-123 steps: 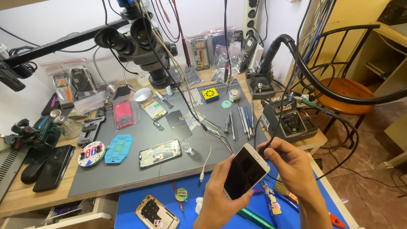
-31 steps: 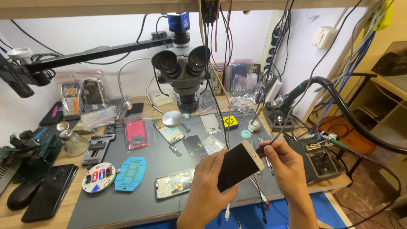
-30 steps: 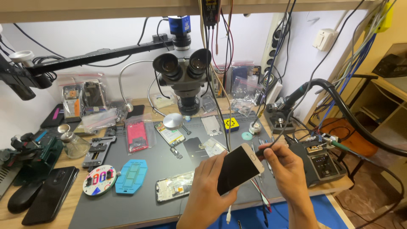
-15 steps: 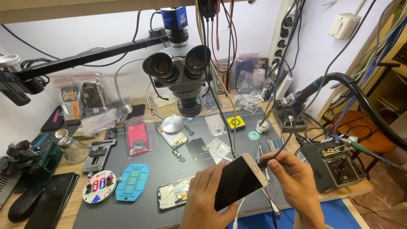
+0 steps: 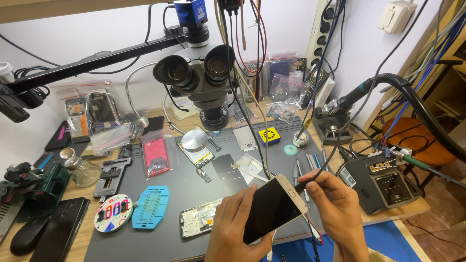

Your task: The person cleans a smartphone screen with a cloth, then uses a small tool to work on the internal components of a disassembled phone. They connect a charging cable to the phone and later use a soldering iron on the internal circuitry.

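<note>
A white-framed smartphone with a dark glass screen (image 5: 273, 208) is held tilted above the grey work mat (image 5: 160, 233), its button end toward one o'clock; the left hand (image 5: 237, 228) grips its lower half, fingers wrapped over the left edge; the right hand (image 5: 335, 208), at the phone's three o'clock, pinches a thin dark tool (image 5: 305, 183) beside its top corner.

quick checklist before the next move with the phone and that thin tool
1. Left hand grips the white phone: ok.
2. Right hand pinches the thin tool: ok.
3. Tool tip at the phone's top corner: ok; actual contact, cannot tell.
4. Phone screen dark, no cracks showing: ok.
5. Phone held above the grey mat, apart from the opened phone frame: ok.
6. Phone under the microscope: not ok, it is nearer the person.
</note>
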